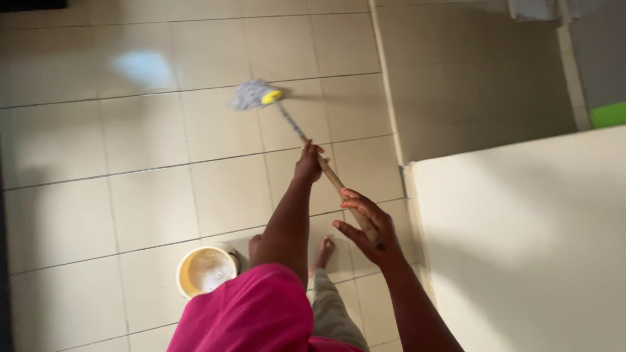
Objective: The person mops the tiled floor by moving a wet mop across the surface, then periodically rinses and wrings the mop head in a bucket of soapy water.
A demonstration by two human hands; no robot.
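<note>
I count one mop (pixel 261 96) far out on the tiled floor (pixel 150 176), one yellow bucket (pixel 205 270) near my feet, two hands on the handle, two bare feet, and one pale wall (pixel 521 241) at right.

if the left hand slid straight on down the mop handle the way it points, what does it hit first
Probably the mop head. The left hand grips the mop handle, which shows bare from there to the yellow collar; beyond lies only tiled floor.

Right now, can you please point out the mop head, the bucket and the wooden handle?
mop head (pixel 251 96): head view, on the grey strands beside the yellow socket.
bucket (pixel 180 270): head view, on its pale yellow left rim.
wooden handle (pixel 332 180): head view, on the bare stretch between the two hands.
</note>
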